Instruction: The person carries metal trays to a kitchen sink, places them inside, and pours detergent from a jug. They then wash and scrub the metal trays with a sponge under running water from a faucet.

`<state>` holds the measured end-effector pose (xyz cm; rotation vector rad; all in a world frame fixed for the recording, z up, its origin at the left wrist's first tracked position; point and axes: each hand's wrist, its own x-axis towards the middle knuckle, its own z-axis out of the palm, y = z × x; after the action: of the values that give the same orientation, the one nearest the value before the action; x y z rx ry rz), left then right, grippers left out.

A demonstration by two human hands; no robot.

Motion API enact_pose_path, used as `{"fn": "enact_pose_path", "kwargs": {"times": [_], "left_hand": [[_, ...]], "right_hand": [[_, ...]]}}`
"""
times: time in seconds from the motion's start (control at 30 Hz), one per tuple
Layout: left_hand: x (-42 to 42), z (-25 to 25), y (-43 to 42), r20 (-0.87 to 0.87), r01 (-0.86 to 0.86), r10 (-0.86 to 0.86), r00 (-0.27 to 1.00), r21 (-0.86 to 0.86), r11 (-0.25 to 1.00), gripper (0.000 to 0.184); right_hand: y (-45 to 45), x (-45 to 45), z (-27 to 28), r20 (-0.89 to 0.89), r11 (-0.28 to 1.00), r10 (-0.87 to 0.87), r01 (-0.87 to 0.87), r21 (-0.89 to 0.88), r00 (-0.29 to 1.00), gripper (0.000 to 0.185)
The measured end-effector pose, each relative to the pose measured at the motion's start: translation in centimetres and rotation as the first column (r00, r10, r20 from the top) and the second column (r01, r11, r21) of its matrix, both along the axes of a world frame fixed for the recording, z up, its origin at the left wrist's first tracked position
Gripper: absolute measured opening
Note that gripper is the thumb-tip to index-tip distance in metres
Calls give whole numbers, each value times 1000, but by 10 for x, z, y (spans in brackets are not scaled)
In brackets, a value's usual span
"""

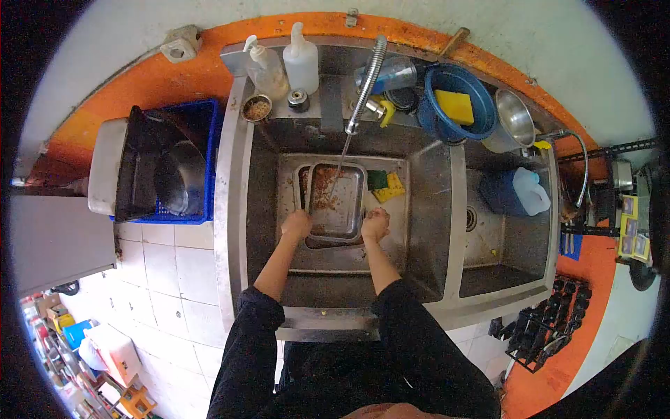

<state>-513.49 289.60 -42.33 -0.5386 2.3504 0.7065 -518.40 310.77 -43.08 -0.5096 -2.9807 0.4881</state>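
Observation:
Inside the large sink basin, a rectangular metal tray (342, 216) with brown food residue sits over another tray, whose edge shows on its left. Water runs into it from the spring-neck faucet (368, 84). My left hand (298, 223) is closed on the lower left edge of the trays; its fingertips are partly hidden. On the opposite side, my right hand (375, 225) is closed around the right edge of the upper tray. Just beyond that hand, a yellow sponge (391, 187) and a green scouring pad (377, 179) lie on the sink floor.
Pump bottles (265, 70) and a small bowl (257, 107) stand on the back ledge. A blue tub (429, 105) and a steel pot (515, 119) are at back right. The second basin holds a blue jug (513, 192). On the left is a blue crate (209, 160) with black containers.

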Motion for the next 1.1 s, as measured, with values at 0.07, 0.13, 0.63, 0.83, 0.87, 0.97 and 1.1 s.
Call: {"fn": "enact_pose_path", "kwargs": {"times": [0.07, 0.13, 0.63, 0.83, 0.87, 0.97, 1.1], "left_hand": [[-2, 53, 4, 55, -36, 36, 998, -12, 999, 35], [-5, 77, 7, 108, -70, 72, 992, -25, 997, 36], [79, 163, 29, -309, -188, 245, 919, 202, 961, 24], [118, 200, 27, -103, -304, 332, 937, 220, 927, 28], [119, 197, 27, -2, -382, 398, 917, 274, 882, 28], [108, 143, 30, -133, -340, 451, 882, 483, 807, 26], [22, 111, 43, -449, -175, 404, 797, 467, 867, 22]], "right_hand": [[3, -6, -10, 158, 823, 104, 4, -568, 982, 20], [-15, -10, 12, 324, 567, 140, 193, -801, 935, 19], [-106, -54, 55, 274, 759, 568, -364, -540, 776, 58], [-93, -56, 30, 38, 509, 833, -737, -444, 552, 43], [-92, -58, 28, 39, 509, 834, -739, -440, 551, 43], [-91, -68, 52, 56, 505, 847, -767, -395, 529, 27], [-76, -113, 120, 121, 633, 739, -623, -459, 662, 14]]}}
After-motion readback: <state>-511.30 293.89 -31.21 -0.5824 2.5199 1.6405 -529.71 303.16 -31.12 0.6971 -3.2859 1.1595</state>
